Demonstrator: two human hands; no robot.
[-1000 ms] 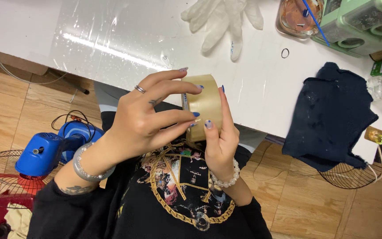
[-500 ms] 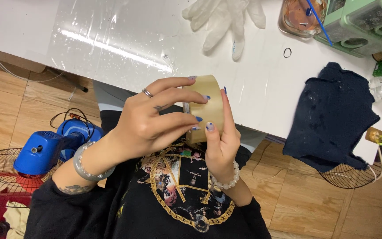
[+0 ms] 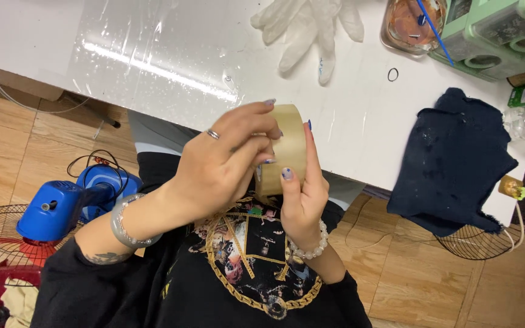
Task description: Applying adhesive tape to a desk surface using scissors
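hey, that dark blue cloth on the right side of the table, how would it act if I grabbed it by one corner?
The dark blue cloth would probably go limp and dangle: it lies rumpled and folded, with one edge drooping over the white table. It looks light for its size. It would likely drag rather than slide cleanly, since the fabric looks soft and matte.

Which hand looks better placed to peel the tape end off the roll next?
Probably the left hand: its fingertips curl over the outer face of the tan tape roll, free to pick. The right hand clasps the roll from the side and steadies it in front of the white table.
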